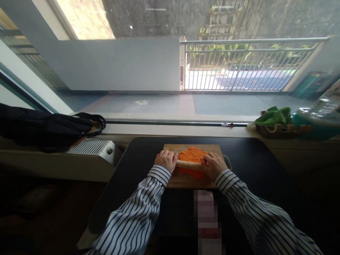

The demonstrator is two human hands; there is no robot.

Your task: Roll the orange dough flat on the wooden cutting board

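Note:
Both my hands are wrapped round a pale wooden rolling pin [189,165]. My left hand [166,159] is closed on its left end, and my right hand [213,165] on its right end. Under the pin lies a flat sheet of bright orange dough [193,154], its far edge uneven. Part of the dough shows on the near side of the pin too. The dough rests on a wooden cutting board [175,182], which has a metal ring handle [227,162] at its right side, partly behind my right hand.
The board lies on a dark table [127,198] against a window sill [159,130]. A black bag [47,129] and a white radiator [97,148] are at the left. On the sill's right sits a basket [276,131] with green cloth [276,116]. A blurred patch covers something before me.

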